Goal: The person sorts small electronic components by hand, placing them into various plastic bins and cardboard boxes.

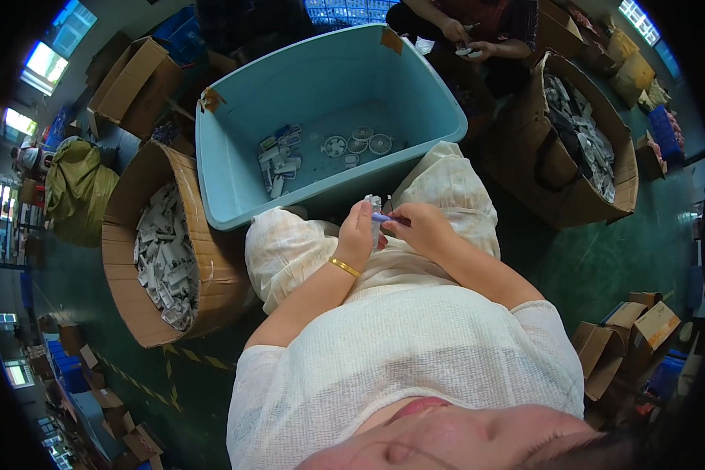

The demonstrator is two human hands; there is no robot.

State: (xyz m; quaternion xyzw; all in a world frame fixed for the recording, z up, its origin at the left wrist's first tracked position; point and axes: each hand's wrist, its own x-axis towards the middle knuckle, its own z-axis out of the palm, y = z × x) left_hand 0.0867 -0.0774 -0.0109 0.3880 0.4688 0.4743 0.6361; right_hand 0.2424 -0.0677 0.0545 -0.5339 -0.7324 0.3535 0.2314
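Observation:
Both my hands meet over my lap, in front of the blue bin. My left hand is closed round a small whitish plastic part, which stands upright between the fingers. My right hand pinches a thin purple-blue piece against that part; its far end is hidden by the fingers. Beyond my knees, the light blue plastic bin holds round white fan grilles and a loose pile of small white and grey plastic pieces.
A cardboard box of white plastic parts stands at my left, close to the bin. Another carton of grey and white parts is at the right. Across the bin, another person's hands hold small white pieces. Cartons lie lower right.

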